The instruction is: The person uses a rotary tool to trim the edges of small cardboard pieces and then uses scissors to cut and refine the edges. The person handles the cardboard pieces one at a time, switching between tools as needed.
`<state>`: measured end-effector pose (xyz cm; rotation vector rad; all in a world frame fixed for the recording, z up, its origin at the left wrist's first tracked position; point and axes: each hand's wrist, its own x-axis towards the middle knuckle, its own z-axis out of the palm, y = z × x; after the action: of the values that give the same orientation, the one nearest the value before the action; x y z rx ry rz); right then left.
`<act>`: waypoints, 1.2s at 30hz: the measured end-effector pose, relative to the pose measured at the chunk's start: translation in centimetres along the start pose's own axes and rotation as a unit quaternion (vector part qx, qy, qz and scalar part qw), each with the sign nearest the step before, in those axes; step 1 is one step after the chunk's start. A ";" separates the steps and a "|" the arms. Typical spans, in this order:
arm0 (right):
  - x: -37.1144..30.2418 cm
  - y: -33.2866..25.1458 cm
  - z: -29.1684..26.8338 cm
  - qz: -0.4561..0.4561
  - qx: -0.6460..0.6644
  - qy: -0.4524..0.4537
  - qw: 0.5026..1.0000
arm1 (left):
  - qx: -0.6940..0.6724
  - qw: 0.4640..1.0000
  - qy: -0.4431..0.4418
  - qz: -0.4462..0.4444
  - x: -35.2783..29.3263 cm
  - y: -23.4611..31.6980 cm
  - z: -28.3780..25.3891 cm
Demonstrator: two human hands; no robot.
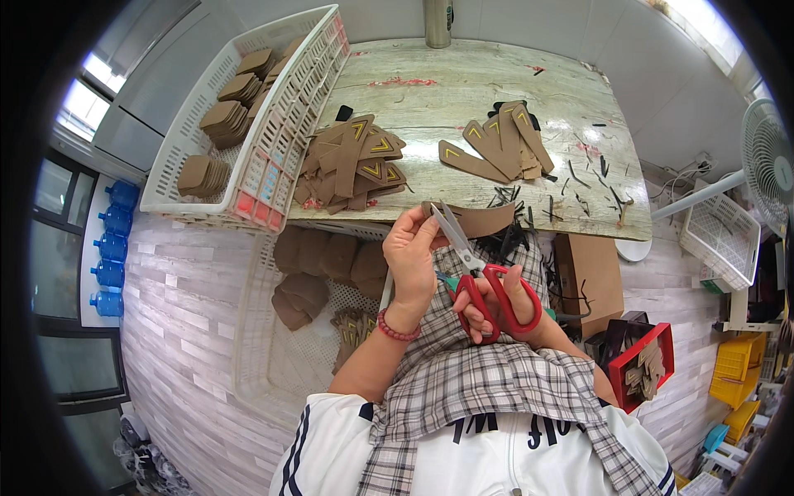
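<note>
My left hand (410, 258) pinches one end of a brown strip (486, 221), which stretches to the right along the table's front edge. In my right hand (514, 291) is a pair of scissors (465, 252) with red handles, fingers through the loops. The blades are spread, their tips beside the strip's held end. A small teal-green piece (450, 281) shows between the hands, its kind unclear. On the table, brown strips with yellow V marks lie in a left pile (356, 157) and a smaller right pile (496, 145). Black scraps (504, 240) gather on my checked apron.
A white crate (289, 124) with stacked brown pieces stands at the table's left. Below it, another white crate (265, 364) holds brown bundles. Black trimmings (608, 186) litter the table's right side. A cardboard box (591, 277), a red box (641, 368) and a white fan (765, 161) are rightward.
</note>
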<state>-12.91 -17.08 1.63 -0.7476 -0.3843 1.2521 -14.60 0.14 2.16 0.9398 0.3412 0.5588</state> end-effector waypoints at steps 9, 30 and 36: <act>0.1 -0.3 0.8 -0.039 -0.093 0.067 0.993 | 0.015 1.000 -0.007 0.004 -0.2 0.5 0.4; 0.0 0.0 1.2 -0.025 -0.078 0.033 0.996 | 0.047 0.999 -0.005 -0.011 -0.2 0.6 0.0; 0.1 0.3 0.9 -0.021 -0.066 0.028 0.997 | 0.039 0.999 -0.004 -0.014 -0.3 0.4 0.1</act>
<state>-13.72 -16.69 2.06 -0.8807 -0.4376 1.1719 -14.92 0.12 2.54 1.0102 0.3697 0.5181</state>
